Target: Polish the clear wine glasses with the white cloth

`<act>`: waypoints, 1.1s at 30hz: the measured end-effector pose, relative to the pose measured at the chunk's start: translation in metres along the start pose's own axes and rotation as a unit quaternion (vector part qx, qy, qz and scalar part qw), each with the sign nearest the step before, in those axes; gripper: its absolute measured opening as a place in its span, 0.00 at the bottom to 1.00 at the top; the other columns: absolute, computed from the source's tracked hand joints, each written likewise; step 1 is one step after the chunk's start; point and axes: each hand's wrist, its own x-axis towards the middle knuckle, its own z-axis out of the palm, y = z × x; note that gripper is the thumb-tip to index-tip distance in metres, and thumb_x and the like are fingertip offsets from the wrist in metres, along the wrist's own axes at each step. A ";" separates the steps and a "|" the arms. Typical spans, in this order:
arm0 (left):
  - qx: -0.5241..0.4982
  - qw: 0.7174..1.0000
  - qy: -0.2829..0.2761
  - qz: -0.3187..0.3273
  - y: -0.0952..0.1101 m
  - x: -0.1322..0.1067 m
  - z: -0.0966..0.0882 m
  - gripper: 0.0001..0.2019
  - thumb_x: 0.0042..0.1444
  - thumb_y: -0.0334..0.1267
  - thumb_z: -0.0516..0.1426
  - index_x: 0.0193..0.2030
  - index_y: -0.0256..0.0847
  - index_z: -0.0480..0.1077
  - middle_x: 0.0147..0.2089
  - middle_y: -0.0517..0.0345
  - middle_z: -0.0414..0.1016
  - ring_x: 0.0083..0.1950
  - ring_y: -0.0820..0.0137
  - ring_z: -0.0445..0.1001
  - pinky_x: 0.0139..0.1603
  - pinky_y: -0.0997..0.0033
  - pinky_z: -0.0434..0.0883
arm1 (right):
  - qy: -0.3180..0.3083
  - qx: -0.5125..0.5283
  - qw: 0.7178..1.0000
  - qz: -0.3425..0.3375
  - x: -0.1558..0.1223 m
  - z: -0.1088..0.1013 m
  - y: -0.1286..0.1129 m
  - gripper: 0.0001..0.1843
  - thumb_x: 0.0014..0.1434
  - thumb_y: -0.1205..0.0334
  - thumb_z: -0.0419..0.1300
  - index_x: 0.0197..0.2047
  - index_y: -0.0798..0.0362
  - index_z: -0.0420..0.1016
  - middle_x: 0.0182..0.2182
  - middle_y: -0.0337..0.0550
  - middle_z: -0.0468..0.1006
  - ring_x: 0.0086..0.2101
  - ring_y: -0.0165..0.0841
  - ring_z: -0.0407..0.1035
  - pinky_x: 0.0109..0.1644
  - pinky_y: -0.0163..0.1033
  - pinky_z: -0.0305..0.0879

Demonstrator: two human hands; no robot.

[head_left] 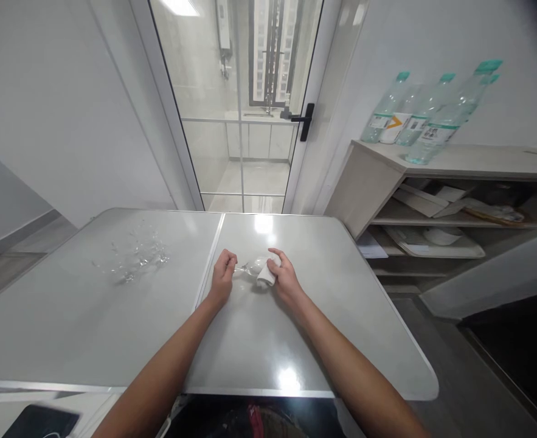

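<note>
Left hand: fingers curled closed on stem end of clear glass; right hand: fingers part-curled, gripping white cloth against bowl; shiny transparent clutter at left.

The person's bare, sleeveless left forearm and bare right forearm reach forward and slant inward. The left hand is closed, its fingers folded in tightly. The right hand, level with it and a little apart, is partly curled, one upper finger stretched toward the left hand.
</note>
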 end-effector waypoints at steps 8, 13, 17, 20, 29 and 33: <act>-0.066 0.987 0.062 -0.131 -0.016 0.009 -0.001 0.15 0.63 0.47 0.57 0.30 0.42 0.62 0.29 0.63 0.54 0.25 0.75 0.53 0.22 0.78 0.53 | -0.163 -0.247 0.936 -0.192 -0.012 -0.004 -0.014 0.23 0.60 0.58 0.67 0.59 0.44 0.76 0.46 0.45 0.81 0.46 0.43 0.74 0.58 0.52 0.68; -0.006 0.999 0.003 -0.041 -0.005 0.002 -0.002 0.14 0.66 0.48 0.55 0.32 0.42 0.64 0.31 0.61 0.59 0.28 0.73 0.57 0.25 0.76 0.58 | -0.011 -0.093 0.992 -0.087 -0.008 0.003 -0.003 0.22 0.61 0.51 0.65 0.57 0.45 0.72 0.35 0.39 0.77 0.33 0.36 0.71 0.39 0.42 0.72; 0.145 0.982 -0.054 0.109 0.002 -0.001 0.003 0.09 0.64 0.41 0.58 0.33 0.42 0.68 0.33 0.58 0.65 0.32 0.69 0.62 0.33 0.70 0.61 | 0.082 0.057 0.995 0.015 0.001 0.006 0.007 0.27 0.54 0.48 0.70 0.52 0.47 0.68 0.29 0.34 0.72 0.27 0.32 0.68 0.31 0.37 0.67; 0.180 0.974 -0.042 0.128 0.000 0.001 0.004 0.09 0.66 0.40 0.57 0.33 0.42 0.68 0.31 0.59 0.65 0.32 0.69 0.63 0.36 0.68 0.62 | 0.081 -0.017 0.995 -0.056 0.000 0.003 0.002 0.26 0.58 0.49 0.69 0.55 0.47 0.69 0.29 0.33 0.71 0.27 0.31 0.66 0.31 0.35 0.66; 0.213 0.960 -0.143 0.109 -0.006 0.003 -0.001 0.09 0.65 0.42 0.61 0.35 0.41 0.75 0.37 0.57 0.70 0.36 0.70 0.71 0.41 0.68 0.68 | 0.093 -0.173 0.958 -0.207 -0.008 -0.008 -0.009 0.29 0.60 0.56 0.67 0.63 0.48 0.70 0.40 0.40 0.79 0.33 0.34 0.71 0.40 0.39 0.69; 0.216 0.967 -0.100 0.086 -0.010 0.002 0.003 0.10 0.68 0.38 0.56 0.34 0.40 0.72 0.38 0.56 0.69 0.37 0.70 0.71 0.39 0.69 0.69 | 0.188 0.003 0.972 -0.139 0.008 -0.017 -0.008 0.36 0.58 0.57 0.67 0.69 0.47 0.65 0.48 0.42 0.80 0.42 0.35 0.75 0.46 0.38 0.70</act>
